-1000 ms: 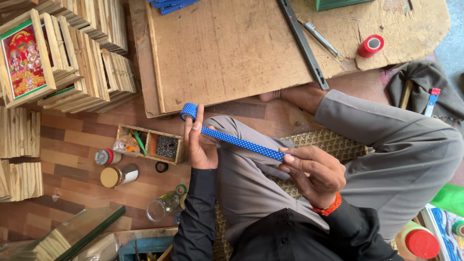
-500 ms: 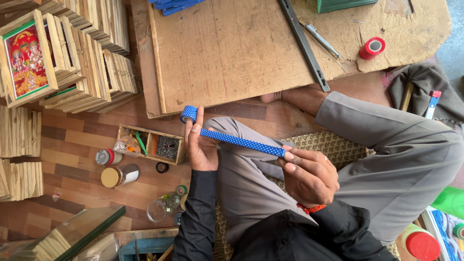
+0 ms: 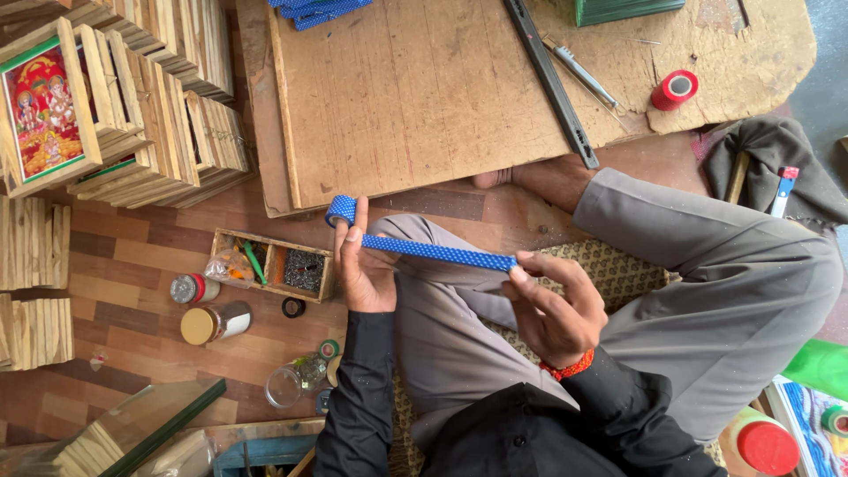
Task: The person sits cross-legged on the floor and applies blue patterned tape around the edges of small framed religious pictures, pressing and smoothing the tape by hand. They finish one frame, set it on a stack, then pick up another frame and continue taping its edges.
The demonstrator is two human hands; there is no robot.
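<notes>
Blue dotted tape stretched taut over the lap, and barely a shift from a second ago.

The left hand [image 3: 367, 269] pinches the tape roll [image 3: 340, 210] just off the near edge of the wooden board [image 3: 415, 97], while the right hand [image 3: 552, 305] grips the free end of the blue tape strip [image 3: 437, 253], hands well apart. Against a second ago, the right hand sits a touch lower and the strip looks much the same length: the pull appears to be holding, not growing. The small wooden tray [image 3: 272, 265] sits beside the left hand.
</notes>
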